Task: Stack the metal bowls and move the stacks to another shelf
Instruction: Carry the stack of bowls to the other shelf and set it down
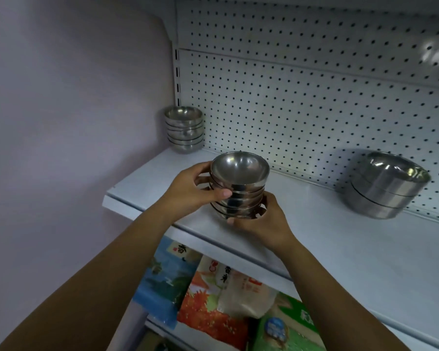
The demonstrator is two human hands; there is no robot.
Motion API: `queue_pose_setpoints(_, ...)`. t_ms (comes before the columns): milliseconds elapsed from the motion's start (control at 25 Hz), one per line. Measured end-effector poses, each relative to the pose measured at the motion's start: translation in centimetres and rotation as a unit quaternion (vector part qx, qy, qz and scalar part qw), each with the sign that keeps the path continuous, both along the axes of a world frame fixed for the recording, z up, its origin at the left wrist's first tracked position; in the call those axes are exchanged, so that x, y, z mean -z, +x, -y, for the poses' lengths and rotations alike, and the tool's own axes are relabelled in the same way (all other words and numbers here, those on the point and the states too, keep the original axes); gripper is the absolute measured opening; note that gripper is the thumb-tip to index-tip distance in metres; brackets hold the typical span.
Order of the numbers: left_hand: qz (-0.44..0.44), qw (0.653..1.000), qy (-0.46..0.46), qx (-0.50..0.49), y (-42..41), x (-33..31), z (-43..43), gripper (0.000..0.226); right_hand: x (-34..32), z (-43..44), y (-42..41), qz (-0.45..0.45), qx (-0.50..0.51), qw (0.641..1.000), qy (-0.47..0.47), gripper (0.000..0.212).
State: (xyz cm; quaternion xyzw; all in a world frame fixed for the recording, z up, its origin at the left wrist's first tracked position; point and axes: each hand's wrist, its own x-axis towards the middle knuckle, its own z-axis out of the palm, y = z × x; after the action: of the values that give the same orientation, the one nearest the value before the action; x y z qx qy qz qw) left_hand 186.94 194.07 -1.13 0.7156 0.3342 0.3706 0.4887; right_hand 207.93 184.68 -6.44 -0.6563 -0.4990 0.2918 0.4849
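2 hands hold a stack of small bowls (238, 186) at the shelf (340, 249) front.
Left hand (193, 191) grip wraps its upper side; right hand (261, 221) grip cups the bottom, both arms reaching forward.

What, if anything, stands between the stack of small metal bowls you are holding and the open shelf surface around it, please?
Nothing visible does. Both the left hand and right hand grip the stack of small metal bowls over the white metal shelf. The second small bowl stack sits back left, the larger metal bowl stack far right, both apart.
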Motion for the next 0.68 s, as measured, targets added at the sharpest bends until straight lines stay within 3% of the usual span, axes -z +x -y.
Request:
queue_pose_setpoints(320, -0.037, 0.998, -0.001, 0.053, -1.9, 0.4, -9.4, 0.081, 0.6, -7.7, -3.6, -0.020, 0.052, 0.998, 0.001, 0.123)
queue_pose_setpoints(680, -0.113, 0.988, 0.064, 0.088, -1.0, 0.7, -16.9, 0.076, 0.9, -14.9, -3.9, -0.003, 0.135, 0.991, -0.009, 0.100)
